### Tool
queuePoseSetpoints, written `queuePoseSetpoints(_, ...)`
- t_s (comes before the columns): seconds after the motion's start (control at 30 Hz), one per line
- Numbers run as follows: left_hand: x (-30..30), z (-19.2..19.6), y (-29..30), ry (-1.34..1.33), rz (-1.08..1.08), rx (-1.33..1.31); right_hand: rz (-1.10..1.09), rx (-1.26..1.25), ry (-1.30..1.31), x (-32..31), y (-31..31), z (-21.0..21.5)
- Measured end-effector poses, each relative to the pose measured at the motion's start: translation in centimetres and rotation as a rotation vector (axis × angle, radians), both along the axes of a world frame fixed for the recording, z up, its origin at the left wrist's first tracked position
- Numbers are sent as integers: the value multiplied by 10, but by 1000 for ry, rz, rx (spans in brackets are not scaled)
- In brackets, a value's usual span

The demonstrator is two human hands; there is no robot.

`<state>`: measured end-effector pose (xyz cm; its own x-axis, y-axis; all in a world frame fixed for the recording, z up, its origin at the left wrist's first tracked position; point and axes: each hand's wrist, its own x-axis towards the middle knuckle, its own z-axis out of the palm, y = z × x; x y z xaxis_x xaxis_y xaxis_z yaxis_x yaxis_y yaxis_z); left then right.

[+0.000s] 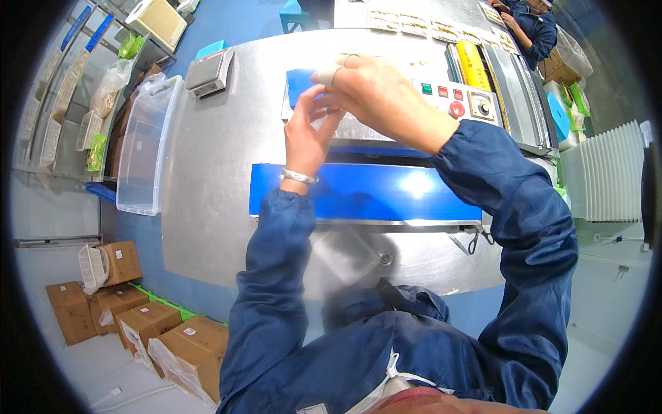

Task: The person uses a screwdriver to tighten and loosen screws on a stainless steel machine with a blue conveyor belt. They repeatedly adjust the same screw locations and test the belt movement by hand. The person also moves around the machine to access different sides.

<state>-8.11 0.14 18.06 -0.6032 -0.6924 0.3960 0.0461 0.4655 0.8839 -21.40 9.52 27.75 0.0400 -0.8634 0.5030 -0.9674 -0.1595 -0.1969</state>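
Observation:
Both my hands meet above the far part of a machine with a blue belt [345, 193]. My left hand [305, 138], with a silvery band at the wrist, has its fingers curled and raised against the fingers of my right hand. From the right, my right hand [383, 93] reaches over with bent fingers, a pale covering on at least one of them. The fingertips overlap, so whatever lies between them, if anything, is hidden. Just behind the hands shows a second blue surface [298, 81]. A control panel [427, 110] with coloured buttons and a dial sits beside my right wrist.
A steel table [207, 179] carries the machine. Scissors [473, 243] lie at its near right edge. A small scale [210, 72] stands far left, by a clear plastic bin [127, 190]. A yellow roll [472, 65] and filled trays [414, 26] are far right, near another person [541, 34]. Cardboard boxes [196, 352] stand lower left.

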Motion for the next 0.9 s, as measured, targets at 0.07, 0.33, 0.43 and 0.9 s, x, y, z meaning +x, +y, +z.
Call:
queuePoseSetpoints(0.07, -2, 1, 7, -4, 41, -18, -61, -28, 21, 1, -1, -1)
queuePoseSetpoints(0.33, -3, -5, 5, -56, 172, -32, -26, -135, 1, 11, 2, 4)
queuePoseSetpoints(0.43, -2, -6, 4, -69, 114, -16, 46, -7, 146, 5, 9, 11)
queuePoseSetpoints(0.9, -9, -13, 1, 104, 109, -26, -103, -14, -74, 7, 3, 7)
